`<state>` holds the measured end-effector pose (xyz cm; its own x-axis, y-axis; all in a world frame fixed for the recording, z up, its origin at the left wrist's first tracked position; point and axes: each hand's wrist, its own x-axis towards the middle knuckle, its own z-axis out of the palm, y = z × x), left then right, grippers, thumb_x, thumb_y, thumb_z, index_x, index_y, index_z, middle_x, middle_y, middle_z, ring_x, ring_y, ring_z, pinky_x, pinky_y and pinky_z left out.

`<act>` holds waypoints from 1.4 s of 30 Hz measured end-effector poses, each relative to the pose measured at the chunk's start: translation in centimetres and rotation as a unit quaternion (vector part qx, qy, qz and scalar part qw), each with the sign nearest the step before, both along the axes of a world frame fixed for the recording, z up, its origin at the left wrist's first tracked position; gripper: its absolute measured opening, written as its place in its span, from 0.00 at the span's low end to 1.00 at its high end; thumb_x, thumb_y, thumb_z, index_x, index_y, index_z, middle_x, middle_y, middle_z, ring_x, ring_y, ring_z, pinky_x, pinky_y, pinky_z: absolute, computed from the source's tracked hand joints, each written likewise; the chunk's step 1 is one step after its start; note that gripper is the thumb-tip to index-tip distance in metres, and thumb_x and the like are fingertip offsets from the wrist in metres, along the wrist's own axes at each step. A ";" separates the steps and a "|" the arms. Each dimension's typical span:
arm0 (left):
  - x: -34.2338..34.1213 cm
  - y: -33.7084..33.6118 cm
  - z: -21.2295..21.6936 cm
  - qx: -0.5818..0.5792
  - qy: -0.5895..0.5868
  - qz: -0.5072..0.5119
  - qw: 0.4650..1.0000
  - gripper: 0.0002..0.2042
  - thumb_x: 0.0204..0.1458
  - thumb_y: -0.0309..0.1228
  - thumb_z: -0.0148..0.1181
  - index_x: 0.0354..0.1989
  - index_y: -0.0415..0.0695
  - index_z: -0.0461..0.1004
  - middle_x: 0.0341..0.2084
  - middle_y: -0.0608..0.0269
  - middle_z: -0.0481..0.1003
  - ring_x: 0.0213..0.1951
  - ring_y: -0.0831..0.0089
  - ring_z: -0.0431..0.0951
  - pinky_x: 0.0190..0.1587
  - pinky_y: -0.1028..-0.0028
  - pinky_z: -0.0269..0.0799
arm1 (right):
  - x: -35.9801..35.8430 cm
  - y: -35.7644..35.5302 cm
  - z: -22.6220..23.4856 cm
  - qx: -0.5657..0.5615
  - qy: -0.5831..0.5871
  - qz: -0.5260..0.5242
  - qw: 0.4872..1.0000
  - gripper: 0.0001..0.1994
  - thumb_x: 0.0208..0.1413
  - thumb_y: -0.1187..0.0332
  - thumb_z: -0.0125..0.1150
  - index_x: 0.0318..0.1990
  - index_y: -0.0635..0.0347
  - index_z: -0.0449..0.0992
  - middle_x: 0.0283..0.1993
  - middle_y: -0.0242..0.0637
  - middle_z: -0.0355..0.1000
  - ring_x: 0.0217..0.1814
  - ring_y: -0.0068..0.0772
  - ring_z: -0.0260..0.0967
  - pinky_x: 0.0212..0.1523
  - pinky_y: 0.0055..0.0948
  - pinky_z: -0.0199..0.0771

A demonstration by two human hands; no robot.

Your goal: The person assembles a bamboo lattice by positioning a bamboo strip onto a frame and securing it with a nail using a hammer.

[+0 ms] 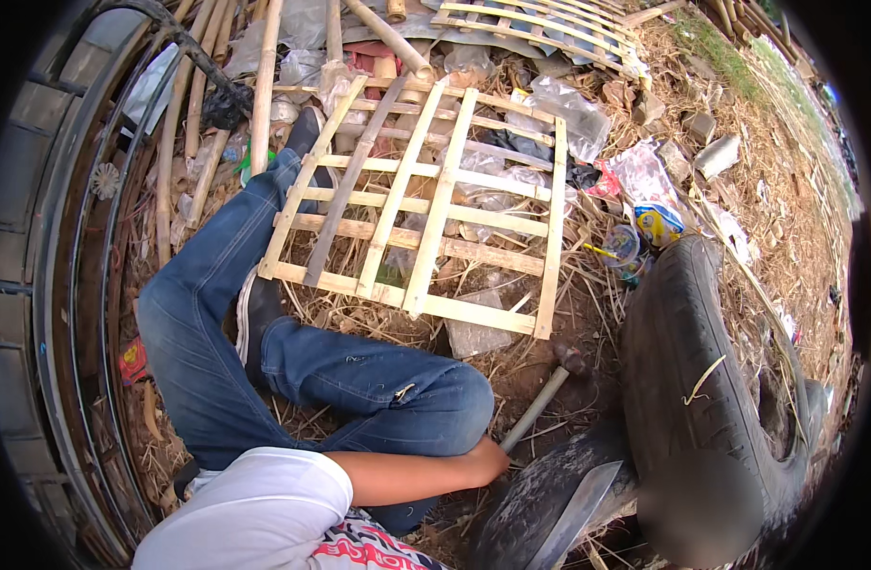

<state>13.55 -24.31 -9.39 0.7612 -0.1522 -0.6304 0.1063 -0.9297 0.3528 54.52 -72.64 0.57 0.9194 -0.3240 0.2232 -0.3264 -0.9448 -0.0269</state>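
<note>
My left arm reaches across my bent right leg, and my left hand [488, 462] is closed at the lower end of the handle of a hammer [538, 407]. The hammer's dark head lies on the soil beyond my knee, beside a flat grey block [479, 323]. My right hand is out of view. In front of my legs a lattice panel of bamboo slats [440, 214] lies over litter and straw, its left edge by my shoes. To the right of my left hand a curved metal blade [576, 518] rests against dark rubber; its handle is not visible.
A worn tyre [678, 351] stands at the right. Bamboo poles [266, 85] lie at the far left beside a dark metal frame [41, 351]. Another slatted panel [549, 28] is at the back. Plastic bags [568, 116] and a plastic cup [621, 245] lie among dry straw.
</note>
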 end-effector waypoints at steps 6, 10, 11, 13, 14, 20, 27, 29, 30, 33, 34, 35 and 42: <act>-0.5 0.6 0.0 0.023 -0.019 -0.042 0.999 0.12 0.47 0.27 0.59 0.40 0.41 0.82 0.35 0.55 0.81 0.38 0.55 0.82 0.29 0.52 0.74 | -2.5 -1.8 -0.5 0.021 0.021 0.026 0.999 0.43 0.46 0.52 0.69 0.66 0.63 0.58 0.64 0.62 0.61 0.65 0.57 0.60 0.64 0.45 0.61; -0.1 -0.4 -0.1 -0.002 -0.076 0.009 0.997 0.09 0.46 0.28 0.59 0.35 0.45 0.82 0.30 0.59 0.82 0.34 0.60 0.83 0.31 0.59 0.75 | -4.2 -8.4 0.4 0.069 0.050 0.081 0.993 0.42 0.47 0.53 0.69 0.66 0.63 0.58 0.64 0.62 0.61 0.65 0.57 0.60 0.64 0.44 0.61; 0.0 -0.4 -0.1 -0.029 -0.080 0.026 0.996 0.08 0.46 0.28 0.59 0.35 0.45 0.82 0.30 0.58 0.81 0.34 0.60 0.83 0.31 0.60 0.74 | -4.1 -9.6 0.4 0.095 0.066 0.110 0.987 0.42 0.47 0.53 0.69 0.66 0.63 0.58 0.64 0.62 0.61 0.65 0.57 0.60 0.64 0.44 0.61; -0.3 -0.6 -0.9 -0.065 -0.072 0.060 0.993 0.09 0.44 0.30 0.62 0.34 0.46 0.81 0.31 0.57 0.81 0.36 0.60 0.83 0.33 0.59 0.74 | -3.5 -9.4 3.1 0.100 0.088 0.149 0.980 0.42 0.47 0.53 0.69 0.66 0.63 0.59 0.64 0.62 0.61 0.65 0.57 0.60 0.64 0.44 0.61; -0.9 0.8 -0.1 -0.053 -0.042 0.043 0.997 0.09 0.43 0.29 0.63 0.35 0.45 0.81 0.32 0.57 0.81 0.37 0.60 0.83 0.34 0.59 0.74 | -5.4 -5.8 1.3 0.079 0.111 0.149 0.979 0.37 0.48 0.58 0.69 0.62 0.69 0.63 0.62 0.62 0.64 0.66 0.55 0.61 0.64 0.41 0.61; -1.5 1.0 1.1 -0.019 -0.083 0.009 0.996 0.08 0.43 0.29 0.63 0.33 0.45 0.82 0.32 0.56 0.82 0.35 0.60 0.83 0.32 0.61 0.76 | -10.2 -1.6 11.5 0.066 0.059 0.072 0.993 0.37 0.46 0.59 0.67 0.61 0.74 0.62 0.58 0.62 0.68 0.63 0.56 0.64 0.62 0.40 0.63; -2.3 1.0 1.0 -0.058 -0.200 0.071 0.976 0.05 0.45 0.26 0.60 0.28 0.45 0.82 0.28 0.57 0.82 0.33 0.62 0.84 0.29 0.62 0.76 | -11.5 4.8 12.9 0.140 0.111 0.179 0.967 0.32 0.54 0.62 0.63 0.62 0.71 0.62 0.62 0.58 0.64 0.66 0.53 0.61 0.63 0.41 0.60; -2.6 0.9 1.6 -0.097 -0.229 0.091 0.964 0.05 0.45 0.26 0.59 0.27 0.44 0.81 0.27 0.56 0.81 0.33 0.60 0.83 0.30 0.61 0.77 | -13.5 8.7 12.3 0.200 0.142 0.251 0.936 0.32 0.54 0.64 0.63 0.63 0.71 0.61 0.63 0.52 0.65 0.65 0.46 0.62 0.64 0.37 0.59; -3.0 1.5 1.7 -0.113 -0.239 0.104 0.959 0.04 0.45 0.26 0.59 0.26 0.43 0.80 0.26 0.55 0.81 0.33 0.59 0.83 0.31 0.61 0.77 | -16.6 13.6 12.6 0.206 0.163 0.213 0.941 0.30 0.55 0.63 0.62 0.62 0.69 0.63 0.63 0.53 0.65 0.66 0.49 0.61 0.65 0.38 0.58; -3.5 3.1 3.4 -0.304 -0.281 0.228 0.881 0.03 0.47 0.27 0.63 0.25 0.40 0.78 0.24 0.54 0.80 0.30 0.61 0.82 0.32 0.65 0.76 | -27.1 24.4 15.4 0.026 0.033 0.225 0.974 0.29 0.56 0.60 0.62 0.60 0.68 0.65 0.60 0.55 0.67 0.64 0.51 0.63 0.64 0.42 0.60; -3.2 3.5 4.6 -0.382 -0.286 0.266 0.838 0.04 0.48 0.27 0.64 0.26 0.40 0.78 0.24 0.55 0.80 0.29 0.64 0.82 0.33 0.68 0.75 | -28.8 25.0 15.9 0.078 -0.030 0.273 0.958 0.25 0.56 0.64 0.62 0.59 0.67 0.67 0.57 0.51 0.70 0.61 0.48 0.67 0.61 0.39 0.63; -2.8 4.1 5.3 -0.523 -0.224 0.356 0.741 0.06 0.49 0.29 0.66 0.26 0.40 0.78 0.24 0.59 0.80 0.29 0.71 0.80 0.33 0.71 0.74 | -32.1 28.4 16.2 0.196 -0.063 0.269 0.941 0.22 0.57 0.67 0.60 0.57 0.66 0.69 0.55 0.47 0.72 0.57 0.42 0.69 0.58 0.38 0.64; -4.3 8.0 9.8 -0.673 -0.133 0.407 0.603 0.09 0.52 0.32 0.68 0.29 0.40 0.78 0.24 0.68 0.78 0.25 0.86 0.73 0.27 0.81 0.67 | -43.3 41.5 7.7 0.543 0.151 0.308 0.767 0.19 0.56 0.79 0.61 0.55 0.68 0.68 0.42 0.37 0.74 0.43 0.23 0.72 0.45 0.21 0.72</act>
<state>9.29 -16.28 0.42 0.9760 0.1024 -0.1924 0.1080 0.5396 0.8350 11.22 -31.17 8.29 0.9296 0.3472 -0.1237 0.0261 -0.3966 -0.9176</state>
